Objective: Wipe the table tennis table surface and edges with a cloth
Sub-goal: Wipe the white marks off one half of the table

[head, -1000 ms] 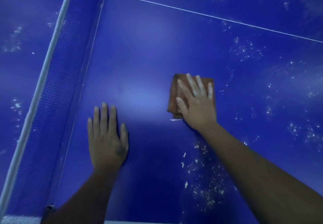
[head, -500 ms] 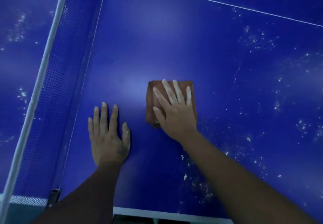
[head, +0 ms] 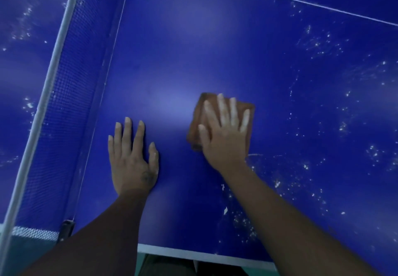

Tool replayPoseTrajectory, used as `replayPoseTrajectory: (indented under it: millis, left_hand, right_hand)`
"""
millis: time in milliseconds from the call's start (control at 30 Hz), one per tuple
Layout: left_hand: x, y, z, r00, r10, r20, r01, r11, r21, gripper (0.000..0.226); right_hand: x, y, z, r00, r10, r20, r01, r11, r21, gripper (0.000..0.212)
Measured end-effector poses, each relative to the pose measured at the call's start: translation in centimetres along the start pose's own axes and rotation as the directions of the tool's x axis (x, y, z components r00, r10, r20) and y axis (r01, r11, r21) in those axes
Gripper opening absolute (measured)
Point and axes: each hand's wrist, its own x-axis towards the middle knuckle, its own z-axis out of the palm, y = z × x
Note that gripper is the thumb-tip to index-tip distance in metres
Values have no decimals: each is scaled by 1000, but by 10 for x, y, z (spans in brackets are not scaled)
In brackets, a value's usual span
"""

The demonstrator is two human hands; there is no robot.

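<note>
The orange cloth (head: pixel 197 116) lies flat on the table (head: pixel 193 49) under the right hand (head: pixel 226 138), fingers straight and pressing; it has swung back rightward, away from the flat, empty left hand (head: pixel 131 159), toward white specks (head: pixel 305 166) beside the wrist, still unwiped

right hand (head: pixel 224 138) flat on cloth (head: pixel 197 125), left hand (head: pixel 131 157) on table (head: pixel 193 39)

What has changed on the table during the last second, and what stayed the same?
The right hand slid the cloth left, toward the left hand, then a little back right. Nothing was taken up or let go. The left hand stayed flat on the table, the right flat on the cloth.
</note>
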Motion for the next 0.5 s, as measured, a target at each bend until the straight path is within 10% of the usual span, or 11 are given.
replayPoseTrajectory:
  millis: [200,500]
  left_hand:
    - [0,0,-2,1000,-3,-11,3,1000,-1,61]
    - [-1,-1,1,999,5,-32,-5,1000,2,61]
  right_hand:
    - [-62,30,5,957,-284,59,282,959,30,61]
    - [-56,69,-18,976,205,69,-201,978,-62,63]
